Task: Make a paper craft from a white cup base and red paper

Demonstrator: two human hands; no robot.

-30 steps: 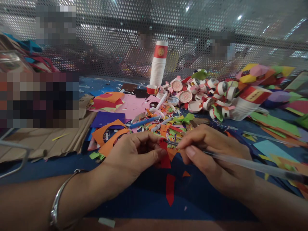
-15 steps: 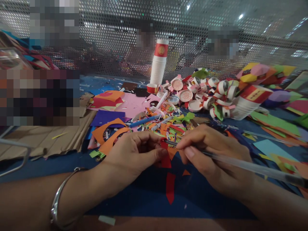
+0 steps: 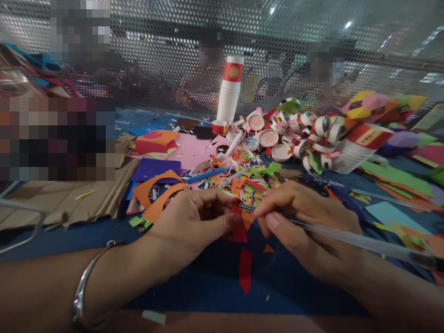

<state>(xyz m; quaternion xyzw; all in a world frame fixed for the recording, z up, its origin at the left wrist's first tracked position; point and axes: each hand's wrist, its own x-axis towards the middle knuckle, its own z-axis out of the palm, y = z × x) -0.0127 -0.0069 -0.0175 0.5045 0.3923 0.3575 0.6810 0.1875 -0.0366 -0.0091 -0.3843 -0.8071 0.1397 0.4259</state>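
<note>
In the middle of the head view, my left hand (image 3: pixel 199 222) pinches a strip of red paper (image 3: pixel 239 230) between thumb and fingers. The strip's upper end looks curled, and its lower part hangs down. My right hand (image 3: pixel 305 226) grips a pen (image 3: pixel 347 236) with a clear barrel like a pencil. Its thin tip reaches the curled end of the strip; whether the tip is inside the curl I cannot tell. Below the hands another red paper strip (image 3: pixel 245 272) with a pointed end lies on the blue table (image 3: pixel 194 286), beside a small orange paper triangle (image 3: pixel 268 249).
Behind my hands lie many coloured paper scraps (image 3: pixel 243 178). A tall stack of paper cups (image 3: pixel 229 92) stands at the back, left of a heap of cut cup bottoms (image 3: pixel 268 137). Another cup stack (image 3: pixel 362 147) leans at right. Folded brown cardboard (image 3: pixel 93 199) lies left.
Almost nothing has moved. Both hands keep their places; the pen tip has shifted very slightly against the curled end of the red paper.
</note>
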